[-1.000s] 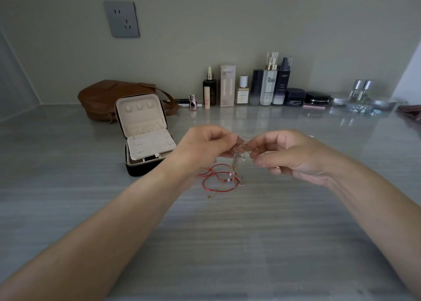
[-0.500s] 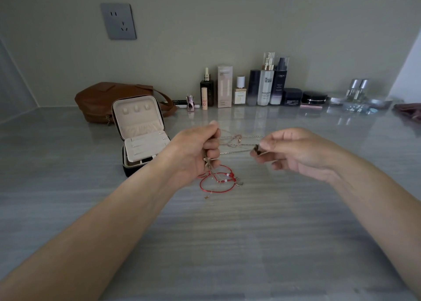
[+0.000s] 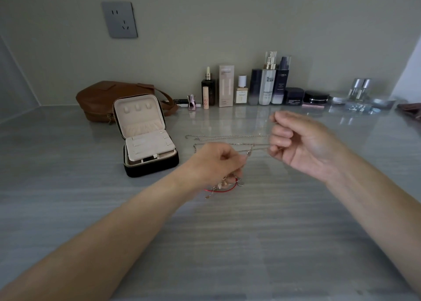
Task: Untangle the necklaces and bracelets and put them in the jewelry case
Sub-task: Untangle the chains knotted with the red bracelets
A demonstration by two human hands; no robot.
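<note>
The grey table [image 3: 227, 250] carries everything, and toward its back left the jewelry case [image 3: 152, 169] stands open, its lid tipped up and its padded tray facing the person. The case lies just to the left of the left hand [image 3: 214, 164] and well apart from the right hand [image 3: 305, 145], so the left hand is the nearer one for any drop into it. Both hands hover above the table, to the right of the case. The left hand is closed in a fist round the tangle [image 3: 229, 181], which bunches out below its fingers. The right hand has its fingers curled in and pinches the far ends of the silver chains [image 3: 227, 137]. These chains run almost level from one hand to the other, drawn out in thin lines across the view, so their long axis goes left to right, and one strand loops out past the left hand toward the case. To judge by this, further pulling to the right would draw the chains out of the knot along that same line. A red bracelet [image 3: 222, 190] hangs under the left fist, close above the table; I cannot tell whether it touches. A small pendant [image 3: 250, 151] sits on the chains between the hands, nearer the left one.
</note>
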